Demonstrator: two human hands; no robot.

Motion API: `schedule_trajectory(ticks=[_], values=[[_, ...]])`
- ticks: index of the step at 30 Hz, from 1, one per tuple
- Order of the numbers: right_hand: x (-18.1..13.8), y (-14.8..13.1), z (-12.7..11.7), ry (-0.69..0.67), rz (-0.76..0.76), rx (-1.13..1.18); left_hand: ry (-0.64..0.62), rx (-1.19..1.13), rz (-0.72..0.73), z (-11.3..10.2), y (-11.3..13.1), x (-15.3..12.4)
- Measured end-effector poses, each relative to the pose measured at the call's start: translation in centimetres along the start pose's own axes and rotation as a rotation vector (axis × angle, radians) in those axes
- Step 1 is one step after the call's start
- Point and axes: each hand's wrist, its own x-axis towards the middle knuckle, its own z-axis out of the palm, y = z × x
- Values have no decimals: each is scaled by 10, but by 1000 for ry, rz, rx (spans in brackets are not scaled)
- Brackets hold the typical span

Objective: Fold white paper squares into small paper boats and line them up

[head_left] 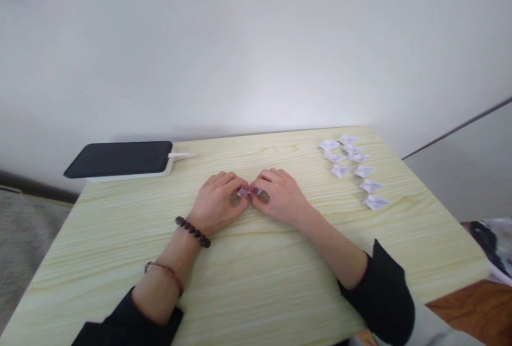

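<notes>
My left hand (218,199) and my right hand (278,195) meet at the middle of a pale wooden table (120,239). Both pinch a small piece of white folded paper (248,192) between thumbs and fingertips, just above the tabletop. Most of the paper is hidden by my fingers. My left wrist wears a dark bead bracelet (192,231) and a thin red cord. Both arms have black sleeves pushed up.
Several small folded white paper pieces (354,167) lie in a cluster at the table's far right. A black phone (120,158) with a white cable plugged in rests at the far left corner. A plain white wall stands behind the table.
</notes>
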Motion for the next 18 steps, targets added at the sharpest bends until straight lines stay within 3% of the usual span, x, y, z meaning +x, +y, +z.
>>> schedule_trajectory(ticks=[6, 14, 18], values=[[0, 0, 2, 7, 10, 7, 22, -29, -10, 1, -2, -1], [2, 8, 2, 63, 28, 30, 24, -381, -60, -9, -22, -3], [2, 14, 3, 88, 56, 176, 80, -384, -95, -10, -23, -3]])
